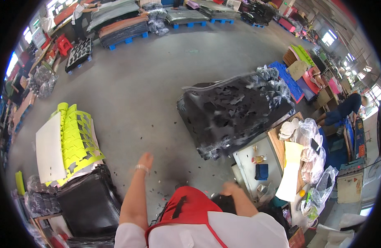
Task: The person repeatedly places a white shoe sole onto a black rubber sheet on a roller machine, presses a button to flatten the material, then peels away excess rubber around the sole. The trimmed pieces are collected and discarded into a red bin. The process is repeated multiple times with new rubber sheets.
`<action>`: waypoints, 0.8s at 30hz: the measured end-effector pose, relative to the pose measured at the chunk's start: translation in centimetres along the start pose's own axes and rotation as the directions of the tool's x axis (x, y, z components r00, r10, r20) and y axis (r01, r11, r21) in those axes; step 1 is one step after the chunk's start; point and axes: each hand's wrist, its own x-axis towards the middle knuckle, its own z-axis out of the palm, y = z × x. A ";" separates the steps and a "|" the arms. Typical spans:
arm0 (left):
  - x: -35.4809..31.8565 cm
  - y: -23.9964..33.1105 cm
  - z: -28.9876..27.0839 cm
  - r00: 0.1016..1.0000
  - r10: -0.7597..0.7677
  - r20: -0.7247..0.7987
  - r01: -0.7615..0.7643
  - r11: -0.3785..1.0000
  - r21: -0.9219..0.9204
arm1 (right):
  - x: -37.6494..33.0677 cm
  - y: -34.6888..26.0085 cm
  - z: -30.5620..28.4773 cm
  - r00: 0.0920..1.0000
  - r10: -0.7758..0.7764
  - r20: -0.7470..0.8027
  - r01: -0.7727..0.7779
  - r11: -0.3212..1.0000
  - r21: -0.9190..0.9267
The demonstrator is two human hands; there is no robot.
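Observation:
My left hand (146, 160), with a pale band on its wrist, hangs over the grey floor (128, 103) in front of me. Lower on the right, my right hand (229, 189) is near the white-topped table (250, 167). No object shows in either hand, but their fingers are too foreshortened and blurred to tell open from closed. Between my arms spreads the red apron (188, 202) I wear, with a dark mark on its front. Small dark scraps lie scattered on the floor around my hands.
Ahead right lies a large pile of black sheets (223, 111). Yellow-green cut-out sheets (76, 140) top a stack at left, above black sheets (89, 202). A bottle (259, 159) stands on the table. One person (347, 109) bends at far right; another (78, 20) stands far left.

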 end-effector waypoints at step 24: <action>-31.4 -52.4 19.3 0.197 -0.912 0.360 -0.019 -0.371 -0.929 | 3.2 -37.1 -7.9 0.944 -0.194 0.267 0.217 0.974 -0.062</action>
